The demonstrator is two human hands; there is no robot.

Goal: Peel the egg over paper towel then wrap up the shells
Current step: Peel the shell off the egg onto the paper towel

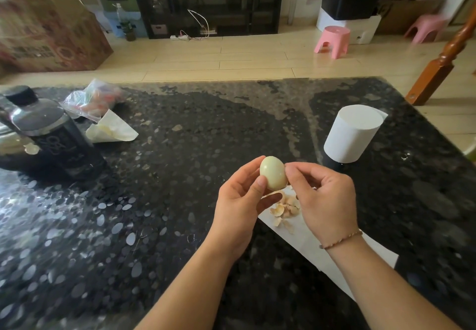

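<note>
Pale, smooth egg sits pinched in my left hand; my right hand curls against its side, above the paper towel holding shells. Risk: slick surface slips, egg drops onto the table.

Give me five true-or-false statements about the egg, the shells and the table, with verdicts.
1. The left hand holds the egg. True.
2. The egg is mostly covered in shell. False: the visible side is smooth and peeled.
3. The shell pieces lie on the paper towel. True.
4. The paper towel is wrapped around the shells. False: it lies flat and open.
5. The white roll lies on its side. False: it stands upright, right of the egg.
</note>
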